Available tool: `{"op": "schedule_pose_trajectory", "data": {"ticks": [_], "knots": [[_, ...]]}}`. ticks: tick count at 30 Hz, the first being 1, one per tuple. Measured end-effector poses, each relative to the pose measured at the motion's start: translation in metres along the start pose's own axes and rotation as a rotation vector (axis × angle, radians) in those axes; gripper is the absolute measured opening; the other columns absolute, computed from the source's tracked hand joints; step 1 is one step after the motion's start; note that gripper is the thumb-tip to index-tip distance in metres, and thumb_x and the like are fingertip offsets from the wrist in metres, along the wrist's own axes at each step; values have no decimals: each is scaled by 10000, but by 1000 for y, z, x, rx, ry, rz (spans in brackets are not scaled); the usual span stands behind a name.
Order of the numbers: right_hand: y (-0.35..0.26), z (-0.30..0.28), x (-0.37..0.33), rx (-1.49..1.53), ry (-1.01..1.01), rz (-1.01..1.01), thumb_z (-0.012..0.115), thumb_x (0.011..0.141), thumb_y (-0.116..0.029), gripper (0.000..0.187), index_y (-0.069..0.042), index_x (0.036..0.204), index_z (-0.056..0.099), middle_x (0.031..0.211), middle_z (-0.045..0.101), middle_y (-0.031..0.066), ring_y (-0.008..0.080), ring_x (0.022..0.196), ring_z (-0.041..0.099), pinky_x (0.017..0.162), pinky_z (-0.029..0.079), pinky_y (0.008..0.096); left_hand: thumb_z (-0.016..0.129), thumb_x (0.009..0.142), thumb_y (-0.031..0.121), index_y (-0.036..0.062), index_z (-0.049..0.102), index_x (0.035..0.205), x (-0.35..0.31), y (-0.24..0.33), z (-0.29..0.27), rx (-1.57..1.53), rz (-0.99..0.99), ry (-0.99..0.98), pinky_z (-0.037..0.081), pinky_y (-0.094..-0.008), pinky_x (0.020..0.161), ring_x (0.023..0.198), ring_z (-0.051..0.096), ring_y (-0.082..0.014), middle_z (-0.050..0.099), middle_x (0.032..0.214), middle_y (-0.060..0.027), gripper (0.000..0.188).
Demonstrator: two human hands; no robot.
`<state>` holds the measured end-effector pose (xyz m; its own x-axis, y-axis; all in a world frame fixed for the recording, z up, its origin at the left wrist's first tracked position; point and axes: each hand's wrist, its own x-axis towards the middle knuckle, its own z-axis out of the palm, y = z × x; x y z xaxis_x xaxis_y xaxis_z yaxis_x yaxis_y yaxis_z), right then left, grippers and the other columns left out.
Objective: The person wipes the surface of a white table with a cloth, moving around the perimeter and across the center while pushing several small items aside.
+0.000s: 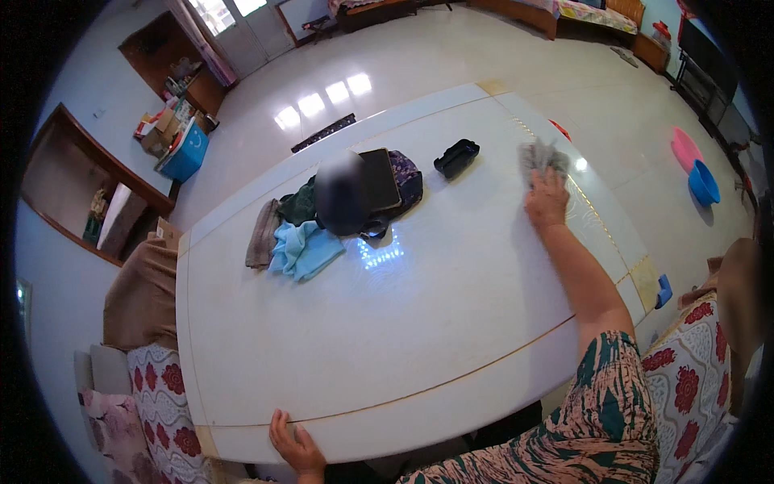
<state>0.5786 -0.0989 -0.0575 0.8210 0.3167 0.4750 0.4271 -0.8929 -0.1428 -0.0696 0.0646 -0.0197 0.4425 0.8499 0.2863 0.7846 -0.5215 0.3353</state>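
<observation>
My right arm stretches across the white table point(451, 315), and my right hand point(548, 198) presses a crumpled grey rag point(538, 155) onto the tabletop near its far right side. The rag's outline is blurred. At the near left edge, my left hand point(297, 444) lies with its fingers apart and nothing in it. Left of the middle is a pile: a light blue cloth point(306, 252), a brown towel point(262, 238), a dark green cloth point(300, 203), a dark rounded item point(343, 198) that is partly blurred, a flat black rectangular object point(377, 179) and a dark patterned fabric piece point(409, 177).
A black tray-like case point(456, 158) lies between the pile and the rag. Flower-patterned seats flank the table, one at left point(157, 379) and one at right point(685, 379). A pink basin point(685, 148) and a blue basin point(704, 184) sit on the floor at right.
</observation>
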Motion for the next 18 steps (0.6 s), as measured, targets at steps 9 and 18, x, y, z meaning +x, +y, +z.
{"op": "schedule_pose_trajectory", "data": {"ticks": [9,18], "knots": [[-125,-41,-74,76,-70,-89,511,835,-218,465,-56,1269,554,1372,434,215,396,1240,390,970,361,537,498,889,120,-6,514,1204,3,8,-4,-50,-32,26,302,-489,1067,1234,430,-379,488,1327,-190,340],[-249,-100,-202,365,-307,-368,563,820,-202,539,-75,1340,497,1440,367,216,402,1325,331,1043,301,546,540,865,118,18,544,1177,-1,-6,6,-33,14,116,317,-472,1069,1241,442,-353,504,1324,-165,328]]}}
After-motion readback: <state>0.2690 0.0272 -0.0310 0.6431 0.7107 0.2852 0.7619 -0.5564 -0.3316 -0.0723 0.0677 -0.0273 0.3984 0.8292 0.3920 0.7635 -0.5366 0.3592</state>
